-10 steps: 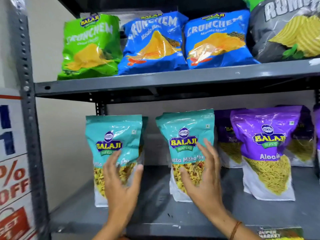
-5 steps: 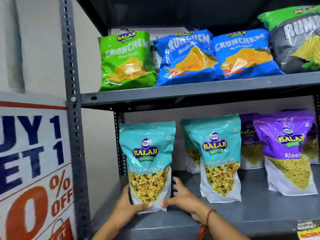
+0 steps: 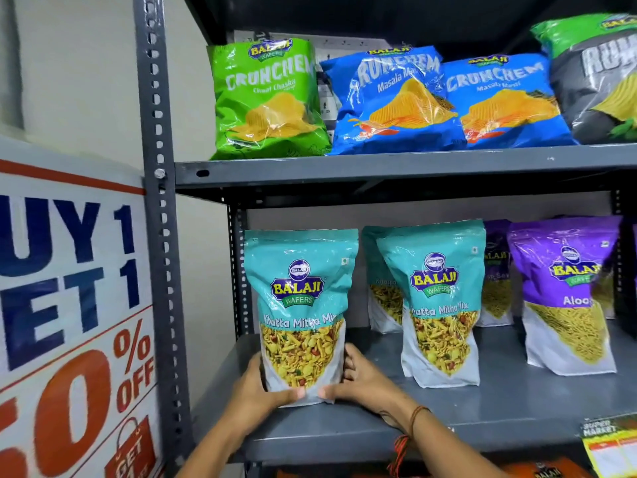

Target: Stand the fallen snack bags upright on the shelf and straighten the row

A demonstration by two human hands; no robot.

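Observation:
A teal Khatta Mitha Mix pouch (image 3: 300, 305) stands upright at the left end of the lower grey shelf (image 3: 510, 412). My left hand (image 3: 256, 391) grips its bottom left corner and my right hand (image 3: 362, 381) grips its bottom right corner, thumbs on the front. A second teal pouch (image 3: 439, 305) stands upright to the right, with a third teal pouch (image 3: 381, 288) partly hidden behind it. Further right stands a purple Aloo Sev pouch (image 3: 568, 291), with another purple pouch (image 3: 496, 274) behind.
The upper shelf (image 3: 379, 165) holds a green Crunchem bag (image 3: 265, 98), two blue Crunchem bags (image 3: 393, 101), and a grey bag (image 3: 599, 81) at the right. A perforated steel upright (image 3: 160, 236) and a sale poster (image 3: 69, 322) stand at the left. A price tag (image 3: 610, 443) hangs at the shelf's front right.
Both hands left the fronts of two teal pouches and dropped to the base of the left pouch, gripping it from both sides. The camera shifted left and closer.

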